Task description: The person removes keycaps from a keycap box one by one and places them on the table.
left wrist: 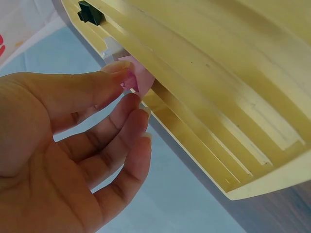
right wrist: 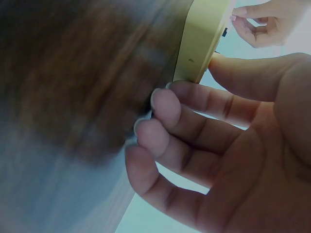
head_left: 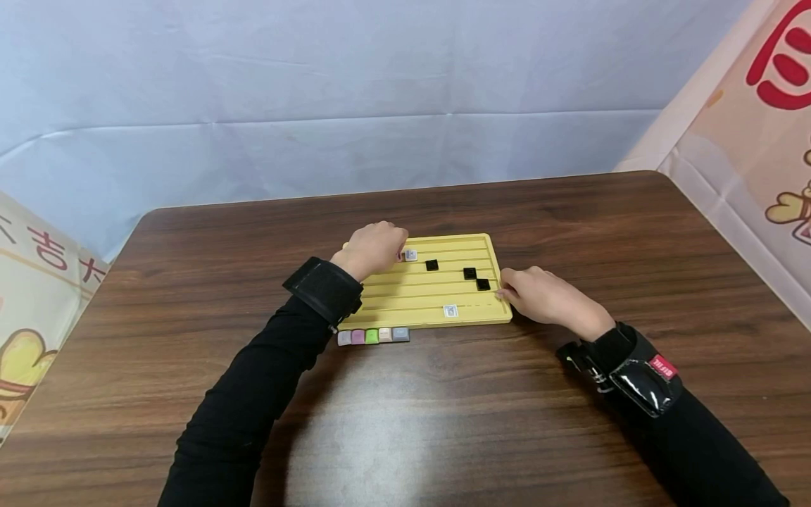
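Logged black sleeves [head_left: 250, 405] nearest head camera, with wrist straps [head_left: 323, 290] at both cuffs. Noted pale blue cloth [head_left: 317, 70] behind brown wooden table [head_left: 507, 422]. Marked yellow tray [head_left: 412, 299], ridged into grooves, on table between hands. Found right hand [head_left: 548, 299] grasping tray by right edge near close corner, thumb at rim, fingers curled against outside. Found left hand [head_left: 374, 248] over far-left part of tray, pinching pink keycap [left wrist: 141, 75] between thumb and forefinger. Placed pink keycap at a far groove, beside pale piece [left wrist: 112, 50]; couldn't tell if seated or touching. Listed row of five coloured keycaps [head_left: 372, 336] on table, just beside tray's near edge at left; contact with edge unclear. Counted three black pieces [head_left: 469, 273] scattered in grooves, plus white pieces [head_left: 450, 311], one near and one far, the far one likely matching pale piece. Judged work partway: black and white pieces set in tray, pink keycap at its groove but not let go, row of five outside and probably left to handle. Couldn't check grooves hidden behind left hand.
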Action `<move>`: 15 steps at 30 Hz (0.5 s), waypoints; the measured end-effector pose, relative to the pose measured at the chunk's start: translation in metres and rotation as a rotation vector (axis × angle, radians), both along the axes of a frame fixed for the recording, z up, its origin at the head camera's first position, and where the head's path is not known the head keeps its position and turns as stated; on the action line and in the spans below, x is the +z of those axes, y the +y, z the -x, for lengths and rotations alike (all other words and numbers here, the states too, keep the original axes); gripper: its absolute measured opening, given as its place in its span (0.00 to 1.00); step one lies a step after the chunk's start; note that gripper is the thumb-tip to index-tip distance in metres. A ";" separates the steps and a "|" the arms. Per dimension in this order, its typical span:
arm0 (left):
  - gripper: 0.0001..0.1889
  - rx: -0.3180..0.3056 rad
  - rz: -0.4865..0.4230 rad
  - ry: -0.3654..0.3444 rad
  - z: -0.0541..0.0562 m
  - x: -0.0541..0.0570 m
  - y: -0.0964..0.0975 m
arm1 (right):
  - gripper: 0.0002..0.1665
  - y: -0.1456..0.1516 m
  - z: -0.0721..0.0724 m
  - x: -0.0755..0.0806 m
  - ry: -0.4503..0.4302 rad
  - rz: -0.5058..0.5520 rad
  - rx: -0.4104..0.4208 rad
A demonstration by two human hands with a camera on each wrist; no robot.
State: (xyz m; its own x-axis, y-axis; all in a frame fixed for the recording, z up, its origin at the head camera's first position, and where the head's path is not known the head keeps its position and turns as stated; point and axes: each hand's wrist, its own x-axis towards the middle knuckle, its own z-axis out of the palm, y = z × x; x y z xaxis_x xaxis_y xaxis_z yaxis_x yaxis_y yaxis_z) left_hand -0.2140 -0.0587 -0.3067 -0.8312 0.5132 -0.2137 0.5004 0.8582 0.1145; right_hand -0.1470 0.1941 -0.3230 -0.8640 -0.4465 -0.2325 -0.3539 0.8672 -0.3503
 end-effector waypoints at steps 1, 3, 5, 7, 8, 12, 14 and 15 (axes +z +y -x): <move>0.03 -0.001 0.000 0.001 0.000 0.000 0.000 | 0.08 0.000 0.000 0.000 -0.001 0.000 0.000; 0.03 -0.004 -0.003 0.001 0.000 0.000 -0.001 | 0.08 0.000 0.000 0.000 -0.005 -0.001 -0.001; 0.03 -0.004 -0.006 0.000 0.000 0.000 -0.001 | 0.08 0.000 0.000 0.000 -0.007 0.001 -0.001; 0.03 -0.002 -0.012 -0.002 0.000 -0.001 -0.001 | 0.08 0.000 0.000 0.000 -0.009 0.001 -0.001; 0.04 -0.001 -0.014 -0.002 0.001 -0.001 -0.002 | 0.08 0.000 0.000 0.000 -0.009 0.001 -0.002; 0.04 0.005 -0.023 -0.007 0.001 -0.002 -0.002 | 0.08 0.000 0.000 0.000 -0.011 -0.002 -0.005; 0.04 0.003 -0.021 -0.006 0.002 -0.003 -0.003 | 0.08 0.000 0.000 0.000 -0.013 -0.003 -0.005; 0.04 0.002 -0.019 -0.006 0.002 -0.003 -0.003 | 0.08 0.000 0.000 0.000 -0.015 -0.003 -0.005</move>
State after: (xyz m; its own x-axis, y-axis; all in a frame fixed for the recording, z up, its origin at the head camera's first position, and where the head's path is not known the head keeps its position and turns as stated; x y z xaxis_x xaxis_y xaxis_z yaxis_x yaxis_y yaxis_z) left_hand -0.2159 -0.0612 -0.3094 -0.8312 0.5153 -0.2088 0.4977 0.8570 0.1336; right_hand -0.1468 0.1941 -0.3231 -0.8626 -0.4414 -0.2470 -0.3442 0.8701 -0.3529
